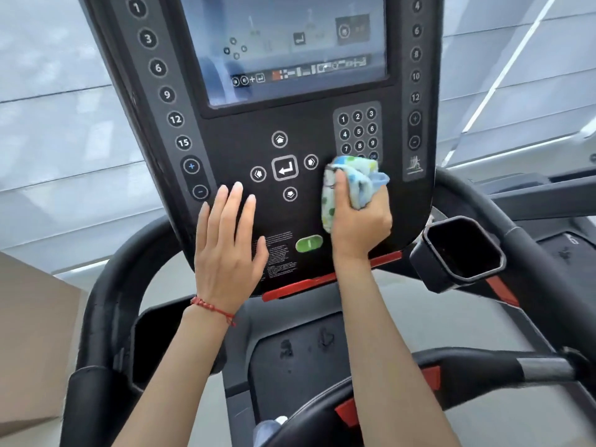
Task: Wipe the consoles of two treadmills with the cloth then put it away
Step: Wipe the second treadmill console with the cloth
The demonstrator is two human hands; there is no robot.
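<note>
A black treadmill console (245, 130) fills the view, with a screen (290, 43) at the top and button panels below it. My right hand (358, 221) is shut on a bunched pale cloth with green and blue dots (351, 182), pressed against the console just under the number keypad (358, 130) and right of the arrow buttons (285, 167). My left hand (225, 246) lies flat with fingers apart on the console's lower left, beside the minus button. It wears a red cord bracelet.
A black cup holder (464, 250) juts out at the lower right of the console. Curved black handrails (106, 304) frame both sides. A red strip (309, 282) runs under the console, above the green start button (309, 243). A second treadmill's rail (516, 366) lies to the right.
</note>
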